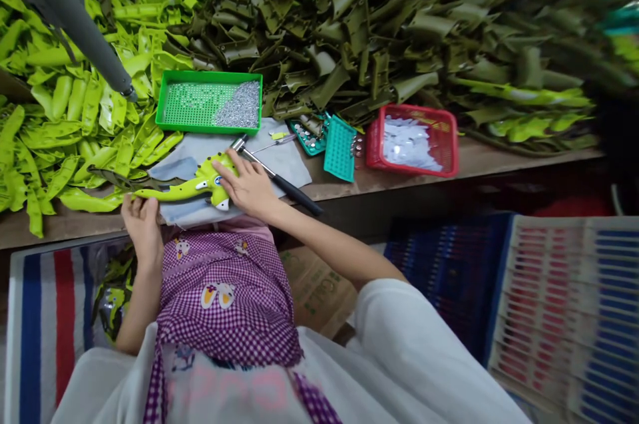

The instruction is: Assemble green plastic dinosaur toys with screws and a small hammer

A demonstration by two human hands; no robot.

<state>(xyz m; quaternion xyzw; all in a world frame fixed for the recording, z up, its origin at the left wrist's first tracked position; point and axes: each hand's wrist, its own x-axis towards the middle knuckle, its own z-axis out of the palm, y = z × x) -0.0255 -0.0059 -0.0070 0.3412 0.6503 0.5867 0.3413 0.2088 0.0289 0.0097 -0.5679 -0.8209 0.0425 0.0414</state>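
Note:
A lime-green plastic handle part lies on a grey cloth at the bench's front edge. My left hand grips its long thin end, fingers curled round it. My right hand rests on its wider end, fingers flat and a little spread on the plastic. Just right of that hand lies a hammer with a black grip and a metal head.
A green tray of small metal screws sits behind the cloth. Teal trays and a red basket of white pieces stand to the right. Piles of lime-green parts and olive parts cover the bench. A grey pole slants at upper left.

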